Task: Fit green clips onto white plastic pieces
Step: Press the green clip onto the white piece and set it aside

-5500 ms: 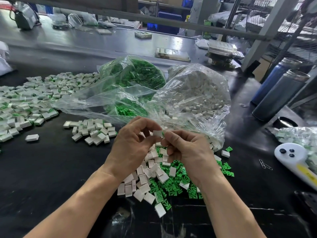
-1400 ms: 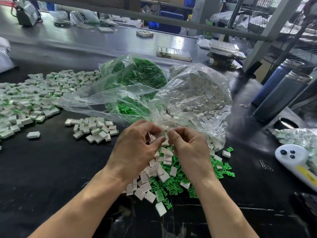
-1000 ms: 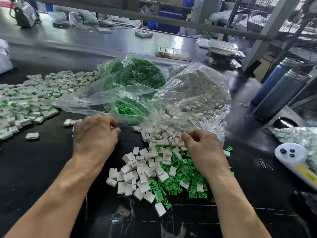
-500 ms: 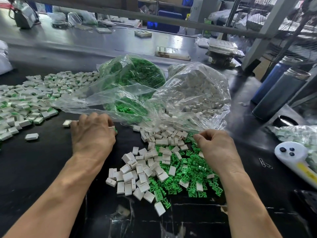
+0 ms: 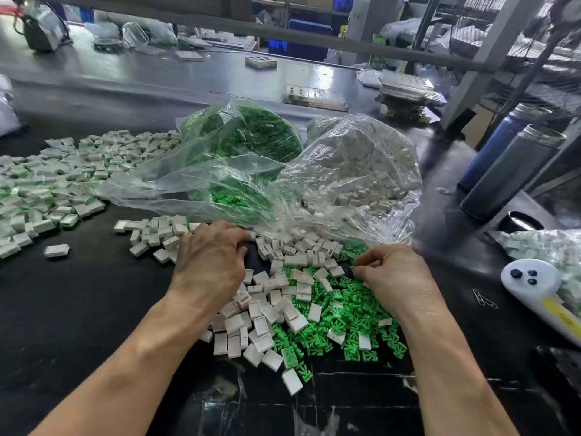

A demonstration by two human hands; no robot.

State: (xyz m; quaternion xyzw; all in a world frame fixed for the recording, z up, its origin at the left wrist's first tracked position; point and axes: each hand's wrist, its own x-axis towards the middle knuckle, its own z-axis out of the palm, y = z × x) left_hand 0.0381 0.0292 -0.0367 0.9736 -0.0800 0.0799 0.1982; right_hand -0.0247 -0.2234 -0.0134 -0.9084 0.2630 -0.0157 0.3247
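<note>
A loose heap of white plastic pieces (image 5: 276, 297) lies on the black table in front of me, and a spread of green clips (image 5: 345, 316) lies to its right. My left hand (image 5: 210, 259) rests palm down at the heap's left edge with its fingers curled; what is under them is hidden. My right hand (image 5: 396, 275) is over the clips, with thumb and fingertips pinched together at the spread's far edge. I cannot make out a clip between them.
Behind the heaps lie an open clear bag of green clips (image 5: 251, 136) and one of white pieces (image 5: 355, 171). Fitted pieces (image 5: 47, 184) cover the left, with a smaller group (image 5: 157, 234) nearer. On the right are two bottles (image 5: 509, 171) and a white handheld device (image 5: 540, 291).
Both hands were together, holding a piece over the heap. The left swung out to the small group, then came back to the heap's edge. The right dropped onto the green clips.
</note>
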